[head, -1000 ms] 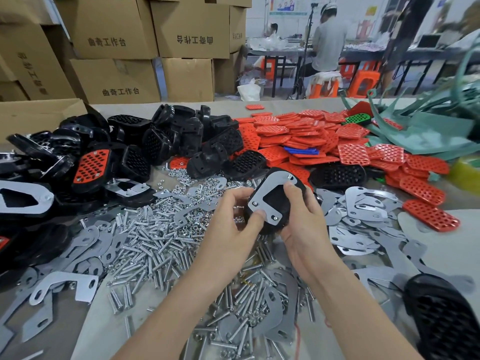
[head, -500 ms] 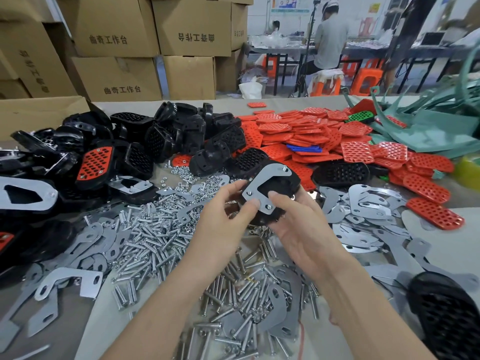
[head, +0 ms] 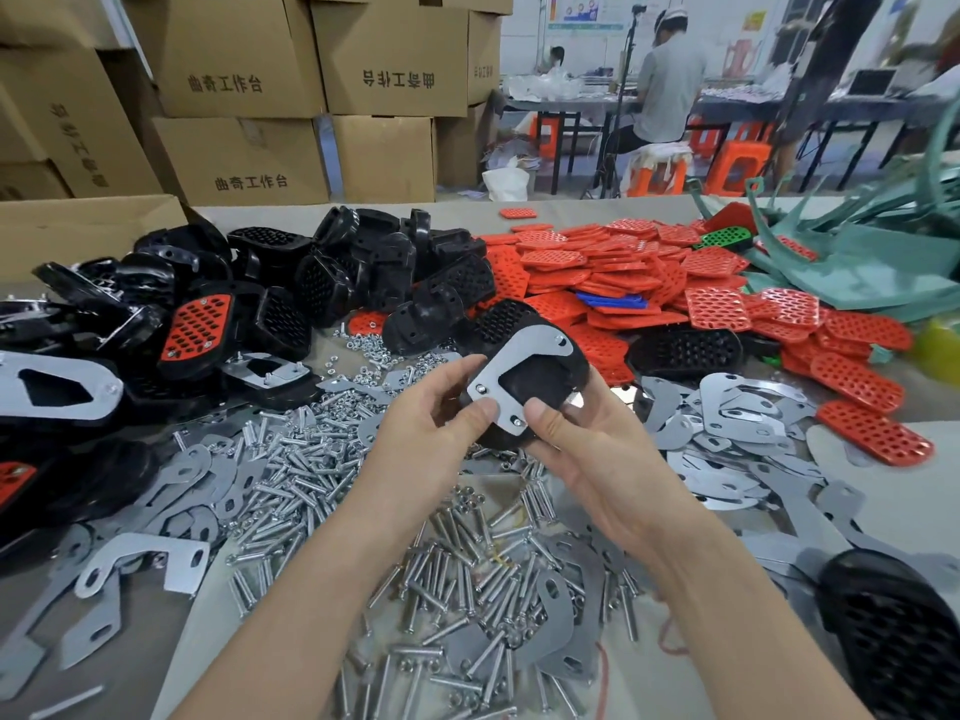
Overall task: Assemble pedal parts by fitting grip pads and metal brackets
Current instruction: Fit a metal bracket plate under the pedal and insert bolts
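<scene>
Both hands hold a black pedal body (head: 543, 379) above the bench (head: 893, 511). The left hand (head: 426, 413) pinches its near edge, and the right hand (head: 587, 449) cradles it from below, thumb pressed on the metal bracket (head: 524, 350). The bracket looks seated with bolt ends through its holes, so next it likely needs nuts (head: 363, 350) threaded on while one hand clamps the parts together.
</scene>
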`<state>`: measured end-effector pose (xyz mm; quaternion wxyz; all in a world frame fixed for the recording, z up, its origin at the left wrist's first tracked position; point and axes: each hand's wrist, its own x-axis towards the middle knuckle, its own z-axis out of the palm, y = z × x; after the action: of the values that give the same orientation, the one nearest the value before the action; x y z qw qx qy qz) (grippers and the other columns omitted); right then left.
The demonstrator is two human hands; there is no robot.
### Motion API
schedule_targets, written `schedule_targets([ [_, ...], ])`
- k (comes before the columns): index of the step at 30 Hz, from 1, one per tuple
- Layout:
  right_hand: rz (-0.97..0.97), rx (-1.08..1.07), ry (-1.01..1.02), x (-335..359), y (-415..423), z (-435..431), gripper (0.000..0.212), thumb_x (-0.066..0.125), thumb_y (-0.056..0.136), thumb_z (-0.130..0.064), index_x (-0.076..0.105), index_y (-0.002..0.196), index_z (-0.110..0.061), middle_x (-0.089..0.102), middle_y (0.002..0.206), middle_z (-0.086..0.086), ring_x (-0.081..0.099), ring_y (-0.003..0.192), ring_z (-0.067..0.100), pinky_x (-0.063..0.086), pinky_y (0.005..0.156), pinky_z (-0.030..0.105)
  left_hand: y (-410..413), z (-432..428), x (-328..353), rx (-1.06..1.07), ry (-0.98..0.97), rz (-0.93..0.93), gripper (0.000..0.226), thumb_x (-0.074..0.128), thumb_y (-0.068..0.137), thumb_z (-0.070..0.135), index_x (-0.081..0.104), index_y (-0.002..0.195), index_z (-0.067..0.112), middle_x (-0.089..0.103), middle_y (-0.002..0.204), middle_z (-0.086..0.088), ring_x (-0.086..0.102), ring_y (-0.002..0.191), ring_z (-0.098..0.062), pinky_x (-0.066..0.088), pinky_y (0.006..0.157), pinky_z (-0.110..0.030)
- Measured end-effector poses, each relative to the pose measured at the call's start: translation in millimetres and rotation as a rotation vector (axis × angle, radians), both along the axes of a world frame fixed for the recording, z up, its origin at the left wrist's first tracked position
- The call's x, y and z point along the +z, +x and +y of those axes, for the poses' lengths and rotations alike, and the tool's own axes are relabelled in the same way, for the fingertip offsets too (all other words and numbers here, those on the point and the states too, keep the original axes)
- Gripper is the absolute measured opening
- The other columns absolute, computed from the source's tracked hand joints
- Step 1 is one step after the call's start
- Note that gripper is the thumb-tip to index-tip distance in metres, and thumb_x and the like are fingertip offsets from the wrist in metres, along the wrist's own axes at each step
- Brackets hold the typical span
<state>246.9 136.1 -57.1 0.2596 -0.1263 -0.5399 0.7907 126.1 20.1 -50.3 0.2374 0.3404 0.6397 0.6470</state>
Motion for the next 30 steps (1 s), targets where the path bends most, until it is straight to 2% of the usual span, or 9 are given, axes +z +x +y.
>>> schedule_targets([
  [3,-0.069,-0.051,0.069,-2.2,0.4,0.2,0.06,0.076,0.078,-0.021,0.059,0.135,-0.03,0.078,0.116,0.004,0.074,0.111,0.021,0.06,0.09,0.03,-2.1,-0.4,-1.8,0.006,-0.033,-0.031,0.038,0.064,0.097,0.004,0.065,0.112,0.039,0.076,0.1,0.005,0.072,0.095,-0.006,0.053,0.084,-0.021],
  [7,-0.104,-0.084,0.102,-5.0,-0.6,0.2,0.05,0.073,0.092,-0.015,0.058,0.137,-0.032,0.079,0.11,0.003,0.076,0.103,0.019,0.061,0.079,0.026,-1.9,0.8,-1.9,0.021,-0.014,-0.033,0.038,0.064,0.097,0.005,0.064,0.111,0.041,0.076,0.1,0.007,0.072,0.095,-0.008,0.055,0.085,-0.023],
  [11,-0.113,-0.107,0.16,-5.0,-0.6,-1.0,0.047,0.069,0.097,-0.016,0.056,0.139,-0.033,0.079,0.11,0.006,0.077,0.102,0.022,0.062,0.085,0.031,0.8,2.5,-0.3,0.054,0.002,-0.002,0.038,0.064,0.097,0.004,0.063,0.11,0.04,0.072,0.093,0.026,0.067,0.087,0.007,0.052,0.075,-0.012],
  [13,-0.121,-0.12,0.174,-5.2,-0.3,-1.3,0.044,0.067,0.099,-0.015,0.056,0.138,-0.032,0.078,0.112,0.009,0.077,0.102,0.023,0.062,0.088,0.035,4.0,2.9,0.5,0.081,0.001,0.006,0.038,0.064,0.097,0.004,0.062,0.11,0.04,0.072,0.094,0.022,0.067,0.084,0.008,0.052,0.073,-0.011],
  [17,-0.166,-0.131,0.188,-3.6,-1.2,-3.1,0.042,0.064,0.101,-0.019,0.054,0.141,-0.03,0.075,0.116,0.016,0.077,0.1,0.022,0.062,0.089,0.033,8.3,2.2,2.2,0.116,-0.012,-0.05,0.036,0.064,0.097,0.007,0.064,0.113,0.04,0.069,0.114,0.004,0.07,0.1,-0.008,0.056,0.086,-0.023],
  [21,-0.173,-0.126,0.165,-1.7,-0.5,-4.2,0.037,0.061,0.103,-0.025,0.056,0.139,-0.026,0.078,0.114,0.008,0.077,0.102,0.021,0.061,0.095,0.037,10.0,2.8,4.6,0.108,0.024,-0.124,0.037,0.067,0.096,0.009,0.067,0.11,0.043,0.065,0.117,0.003,0.069,0.106,-0.017,0.056,0.096,-0.034],
  [25,-0.12,-0.137,-0.022,2.4,-4.0,-5.1,0.05,0.064,0.095,-0.034,0.058,0.141,-0.014,0.075,0.124,0.006,0.071,0.117,0.021,0.051,0.11,0.047,12.0,5.0,4.3,0.07,0.112,-0.25,0.037,0.068,0.094,0.005,0.067,0.119,0.032,0.068,0.116,-0.003,0.073,0.102,-0.016,0.058,0.092,-0.036],
  [28,0.021,-0.013,-0.249,9.1,-2.9,-4.2,0.049,0.061,0.095,-0.031,0.061,0.139,-0.009,0.071,0.133,0.013,0.065,0.127,0.028,0.05,0.111,0.046,17.2,8.6,5.4,0.012,0.176,-0.401,0.031,0.066,0.093,0.001,0.063,0.119,0.017,0.073,0.111,-0.012,0.075,0.098,-0.021,0.061,0.082,-0.032],
  [30,0.053,0.066,-0.354,10.3,-1.1,-3.1,0.042,0.054,0.101,-0.022,0.06,0.139,-0.004,0.069,0.133,0.018,0.065,0.127,0.033,0.055,0.105,0.042,22.1,9.1,3.6,0.06,0.059,-0.211,0.026,0.068,0.095,0.01,0.063,0.116,0.024,0.073,0.112,-0.003,0.072,0.102,-0.012,0.058,0.09,-0.028],
])
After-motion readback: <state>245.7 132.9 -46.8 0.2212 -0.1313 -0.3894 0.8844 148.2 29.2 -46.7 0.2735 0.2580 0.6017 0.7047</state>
